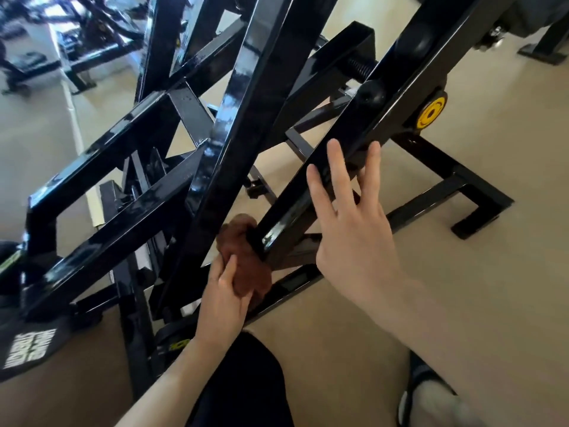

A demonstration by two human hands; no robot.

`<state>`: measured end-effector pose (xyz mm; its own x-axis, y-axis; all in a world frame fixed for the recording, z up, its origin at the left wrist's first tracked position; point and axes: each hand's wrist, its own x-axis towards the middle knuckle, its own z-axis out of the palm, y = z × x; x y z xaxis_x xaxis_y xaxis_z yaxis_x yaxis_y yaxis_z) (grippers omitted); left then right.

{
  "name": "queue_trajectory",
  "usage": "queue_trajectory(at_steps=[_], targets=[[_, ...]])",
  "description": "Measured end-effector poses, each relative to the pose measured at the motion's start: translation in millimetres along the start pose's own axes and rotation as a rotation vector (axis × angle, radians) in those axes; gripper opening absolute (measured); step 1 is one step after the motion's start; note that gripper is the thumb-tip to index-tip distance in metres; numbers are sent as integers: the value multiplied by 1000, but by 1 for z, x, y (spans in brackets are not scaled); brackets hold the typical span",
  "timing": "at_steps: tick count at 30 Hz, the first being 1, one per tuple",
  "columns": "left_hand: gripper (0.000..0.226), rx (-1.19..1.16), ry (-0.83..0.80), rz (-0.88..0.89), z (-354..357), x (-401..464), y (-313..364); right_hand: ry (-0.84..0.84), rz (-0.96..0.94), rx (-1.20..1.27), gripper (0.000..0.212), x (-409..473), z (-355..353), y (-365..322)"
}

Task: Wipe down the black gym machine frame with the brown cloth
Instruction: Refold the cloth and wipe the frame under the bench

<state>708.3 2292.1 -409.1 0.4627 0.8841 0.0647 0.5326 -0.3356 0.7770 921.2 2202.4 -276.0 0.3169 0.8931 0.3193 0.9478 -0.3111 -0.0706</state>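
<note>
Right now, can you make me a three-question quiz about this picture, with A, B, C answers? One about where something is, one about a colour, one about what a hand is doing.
1. Where is the cloth?
A. On the floor
B. At the lower end of a slanted bar
C. On the shoe

2. What colour is the round cap on the frame?
A. Yellow
B. Red
C. Blue

3. What is the right hand doing?
A. Gripping the cloth
B. Making a fist
C. Spread open by a bar

Answers:
1 B, the cloth sits bunched against the bar's lower end, held by the left hand.
2 A, the cap is bright yellow.
3 C, its fingers are straight and apart.
</note>
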Motion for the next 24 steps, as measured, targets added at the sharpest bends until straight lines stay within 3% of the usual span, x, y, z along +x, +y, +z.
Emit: queue_trajectory(at_steps=[5, 7, 12, 15, 19, 21, 24], targets=[[50, 35, 34, -117, -6, -20, -11, 2, -15, -16, 83, -2, -6, 2], [52, -5, 49, -66, 2, -9, 17, 6, -10, -37, 82, -2, -6, 0], [61, 200, 123, 113, 21, 26, 72, -53, -59, -192, 93, -7, 7, -10], [53, 243, -4, 89, 5, 8, 17, -57, -86, -226, 93, -9, 10, -11], [57, 748, -174, 68, -34, -54, -88, -54, -77, -210, 92, -11, 13, -12], [63, 960, -254, 153, -44, -62, -113, -54, -62, -191, 94, -10, 16, -14], [67, 999, -251, 149, -40, -60, -112, -52, -45, -146, 97, -8, 18, -16]])
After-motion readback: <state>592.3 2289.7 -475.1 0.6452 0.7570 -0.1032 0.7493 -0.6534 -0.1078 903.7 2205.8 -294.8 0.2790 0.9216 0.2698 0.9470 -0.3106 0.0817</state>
